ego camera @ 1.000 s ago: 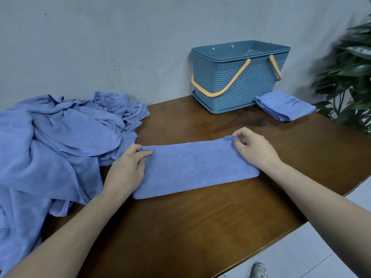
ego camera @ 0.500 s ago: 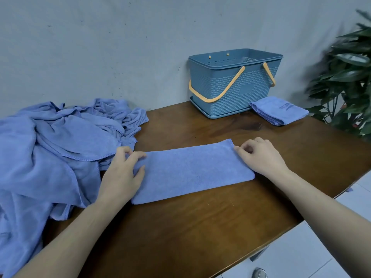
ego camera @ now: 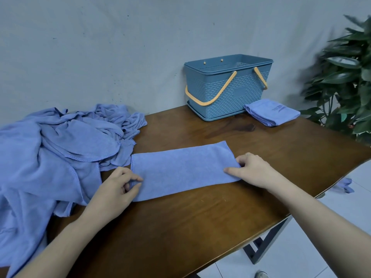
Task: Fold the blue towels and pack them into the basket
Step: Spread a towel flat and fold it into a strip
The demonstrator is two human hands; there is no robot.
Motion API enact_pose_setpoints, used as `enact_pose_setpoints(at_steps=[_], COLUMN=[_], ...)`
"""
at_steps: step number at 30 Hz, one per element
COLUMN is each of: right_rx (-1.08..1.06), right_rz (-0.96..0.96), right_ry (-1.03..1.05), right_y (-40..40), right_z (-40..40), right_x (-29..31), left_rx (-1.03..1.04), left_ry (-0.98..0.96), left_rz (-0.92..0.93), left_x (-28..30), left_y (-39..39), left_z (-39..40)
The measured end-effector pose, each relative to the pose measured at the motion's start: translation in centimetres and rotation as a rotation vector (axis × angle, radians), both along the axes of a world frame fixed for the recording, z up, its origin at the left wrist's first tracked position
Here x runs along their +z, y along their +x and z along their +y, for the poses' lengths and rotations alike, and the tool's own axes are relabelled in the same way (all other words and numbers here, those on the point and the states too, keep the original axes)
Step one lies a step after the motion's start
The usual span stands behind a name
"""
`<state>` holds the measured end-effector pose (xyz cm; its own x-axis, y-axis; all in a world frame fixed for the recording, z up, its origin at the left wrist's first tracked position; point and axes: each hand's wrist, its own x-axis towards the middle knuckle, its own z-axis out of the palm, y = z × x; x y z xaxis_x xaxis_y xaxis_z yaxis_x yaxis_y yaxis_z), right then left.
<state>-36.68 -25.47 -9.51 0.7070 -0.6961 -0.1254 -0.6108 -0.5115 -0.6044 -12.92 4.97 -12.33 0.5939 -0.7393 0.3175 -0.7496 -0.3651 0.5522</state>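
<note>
head view | from above the near edge, facing forward-down | table (ego camera: 200,227) close | single view

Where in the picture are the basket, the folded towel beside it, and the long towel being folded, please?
basket (ego camera: 239,97): head view, on its woven front wall.
folded towel (ego camera: 271,112): head view, on its top face.
long towel (ego camera: 180,169): head view, on its flat middle, between the hands.

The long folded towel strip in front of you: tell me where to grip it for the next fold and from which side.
Grip the folded towel strip at its short ends, coming in from each side. It lies flat and long across the wooden table, so the ends are the free edges. The left hand already pinches the left end's near corner; the right hand holds the right end, probably ready to carry it over.
</note>
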Motion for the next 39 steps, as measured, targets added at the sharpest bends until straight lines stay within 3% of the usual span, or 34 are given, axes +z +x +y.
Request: enact_pose_setpoints(at_steps=[11, 15, 18, 20, 29, 31, 36, 39], right_rx=[-0.153, -0.240, -0.217, -0.150, 0.229, 0.309, 0.410, 0.426], right_rz=[-0.601, -0.733, -0.799, -0.832, -0.840, -0.812, -0.684, -0.554], right_ry=[0.422, 0.478, 0.405, 0.345, 0.061, 0.009, -0.119, -0.421], right_y=[-0.8, -0.3, 0.2, 0.7, 4.7, 5.0, 4.8, 3.8], right_z=[-0.4, -0.4, 0.5, 1.7, 7.2, 8.0, 8.8, 7.5], right_x=[1.3, 1.3, 1.9, 2.5, 2.7, 2.4, 1.6, 0.8], left_rx=[-0.142, -0.135, -0.028, 0.017, -0.010, -0.016, 0.045, 0.102], left_ry=[-0.007, 0.014, -0.032, -0.128, -0.354, -0.363, -0.430, -0.454], left_rz=[0.136, 0.200, 0.132, 0.189, 1.088, 1.205, 1.121, 1.122], left_x=[0.9, 1.2, 1.3, 2.0, 7.9, 8.4, 7.6, 6.8], left_y=[-3.5, -3.6, -3.5, -3.5, -6.9, -6.9, -6.9, -5.9], left_z=[-2.9, -3.7, -3.7, -3.9, -9.4, -10.6, -12.0, -11.6])
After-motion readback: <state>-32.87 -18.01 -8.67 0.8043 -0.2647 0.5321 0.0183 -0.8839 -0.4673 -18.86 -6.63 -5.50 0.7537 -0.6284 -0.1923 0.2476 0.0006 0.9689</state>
